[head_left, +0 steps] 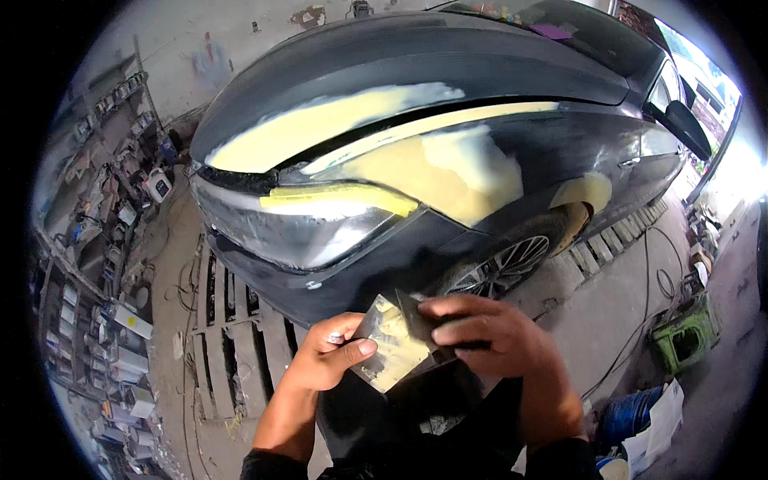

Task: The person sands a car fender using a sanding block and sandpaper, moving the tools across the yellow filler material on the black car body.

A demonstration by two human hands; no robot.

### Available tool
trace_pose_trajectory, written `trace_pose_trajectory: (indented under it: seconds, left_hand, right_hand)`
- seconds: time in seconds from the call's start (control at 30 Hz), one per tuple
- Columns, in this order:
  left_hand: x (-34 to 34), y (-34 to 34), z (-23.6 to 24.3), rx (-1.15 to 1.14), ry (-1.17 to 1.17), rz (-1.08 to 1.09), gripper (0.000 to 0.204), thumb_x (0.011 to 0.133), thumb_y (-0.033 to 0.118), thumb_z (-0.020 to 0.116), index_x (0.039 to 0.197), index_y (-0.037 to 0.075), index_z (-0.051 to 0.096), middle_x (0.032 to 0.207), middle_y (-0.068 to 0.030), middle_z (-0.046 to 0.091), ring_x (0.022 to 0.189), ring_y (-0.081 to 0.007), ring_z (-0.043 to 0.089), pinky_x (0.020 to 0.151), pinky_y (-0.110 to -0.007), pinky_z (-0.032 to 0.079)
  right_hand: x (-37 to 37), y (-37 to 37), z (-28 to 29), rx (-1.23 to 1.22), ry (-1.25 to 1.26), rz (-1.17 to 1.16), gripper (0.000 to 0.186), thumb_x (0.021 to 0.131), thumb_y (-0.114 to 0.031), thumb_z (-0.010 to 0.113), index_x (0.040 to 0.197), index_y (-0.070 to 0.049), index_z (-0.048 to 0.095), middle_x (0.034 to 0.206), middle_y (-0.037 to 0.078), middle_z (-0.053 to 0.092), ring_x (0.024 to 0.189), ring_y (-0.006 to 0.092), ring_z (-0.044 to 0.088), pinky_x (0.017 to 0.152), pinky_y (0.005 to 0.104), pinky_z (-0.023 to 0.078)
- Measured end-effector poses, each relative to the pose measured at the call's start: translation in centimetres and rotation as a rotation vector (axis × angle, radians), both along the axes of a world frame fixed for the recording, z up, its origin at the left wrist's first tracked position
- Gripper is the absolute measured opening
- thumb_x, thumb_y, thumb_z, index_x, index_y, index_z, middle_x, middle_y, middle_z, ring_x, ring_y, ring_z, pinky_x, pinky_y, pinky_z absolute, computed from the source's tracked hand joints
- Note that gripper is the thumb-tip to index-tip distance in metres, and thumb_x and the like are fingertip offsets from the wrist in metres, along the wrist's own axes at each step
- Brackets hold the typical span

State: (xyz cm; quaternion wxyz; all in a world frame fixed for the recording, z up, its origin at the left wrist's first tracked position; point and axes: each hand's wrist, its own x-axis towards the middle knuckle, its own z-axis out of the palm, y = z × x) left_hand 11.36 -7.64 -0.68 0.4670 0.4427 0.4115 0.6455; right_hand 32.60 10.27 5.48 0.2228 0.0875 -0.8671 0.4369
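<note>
My left hand (336,356) holds a square plate (388,348) smeared with pale yellow paste, thumb on its face, at the lower middle of the view. My right hand (488,336) grips a thin dark flat spreader (412,312) at the plate's right side. Beyond both hands is the dark car body (336,64), with pale yellow filler (436,176) on hood and fender, yellow tape (336,198) along the top of the headlight (296,232), and a spoked wheel (500,268) below.
Wooden pallets (240,372) lie beneath the car. Shelves of cans and containers (120,352) line the left side. A green machine (680,336), a blue bucket (628,420) and loose cables (664,280) are at the right. A bright opening is at the far right.
</note>
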Motion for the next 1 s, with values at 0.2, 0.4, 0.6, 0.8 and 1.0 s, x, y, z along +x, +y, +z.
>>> trace_pose_trajectory:
  seconds: [0.2, 0.4, 0.6, 0.8, 1.0]
  left_hand:
    - [2.1, 0.1, 3.3, -0.001, 0.017, 0.256, 0.029, 0.095, 0.004, 0.056, 0.122, -0.006, 0.052, 0.098, -0.0056, 0.066, 0.087, -0.0068, 0.056, 0.077, -0.021, 0.045]
    - [3.2, 0.9, 3.6, 0.036, -0.048, 0.352, 0.030, 0.095, 0.002, 0.055, 0.124, -0.006, 0.051, 0.099, -0.0055, 0.066, 0.087, -0.0065, 0.058, 0.077, -0.020, 0.045]
    - [3.5, 1.0, 3.8, 0.017, 0.068, 0.403, 0.029, 0.094, 0.001, 0.055, 0.122, -0.006, 0.054, 0.100, -0.0120, 0.069, 0.087, -0.0111, 0.063, 0.076, -0.023, 0.048]
    - [0.1, 1.5, 0.8, 0.174, 0.634, 0.847, 0.025, 0.092, 0.010, 0.061, 0.112, -0.004, 0.060, 0.094, -0.0136, 0.068, 0.084, -0.0155, 0.065, 0.074, -0.027, 0.049]
    - [-5.0, 4.0, -4.9, 0.358, -0.250, 0.603, 0.027, 0.093, 0.012, 0.061, 0.116, -0.001, 0.055, 0.110, -0.0056, 0.063, 0.100, -0.0116, 0.055, 0.094, -0.028, 0.040]
  right_hand:
    - [0.2, 0.0, -1.5, 0.285, -0.002, -0.653, 0.038, 0.082, -0.016, 0.068, 0.120, -0.013, 0.063, 0.131, 0.016, 0.052, 0.119, 0.0362, 0.049, 0.098, 0.0470, 0.041]
    - [-1.5, -3.2, -0.6, 0.593, 0.190, -0.768, 0.043, 0.077, -0.022, 0.072, 0.120, -0.020, 0.063, 0.134, 0.011, 0.049, 0.121, 0.0359, 0.046, 0.096, 0.0469, 0.038]
    - [-3.0, -4.5, -1.0, 0.742, 0.137, -0.789, 0.047, 0.068, -0.021, 0.076, 0.114, -0.021, 0.064, 0.129, 0.006, 0.050, 0.117, 0.0336, 0.046, 0.091, 0.0468, 0.038]
    - [-2.9, -3.2, -1.9, 0.576, 0.094, -0.803, 0.044, 0.073, -0.018, 0.072, 0.117, -0.017, 0.063, 0.128, 0.011, 0.049, 0.116, 0.0352, 0.045, 0.093, 0.0500, 0.038]
    - [-7.1, -2.7, 0.5, 0.753, 0.024, -1.016, 0.049, 0.079, -0.018, 0.064, 0.127, -0.018, 0.056, 0.135, 0.012, 0.042, 0.115, 0.0377, 0.042, 0.089, 0.0533, 0.039]
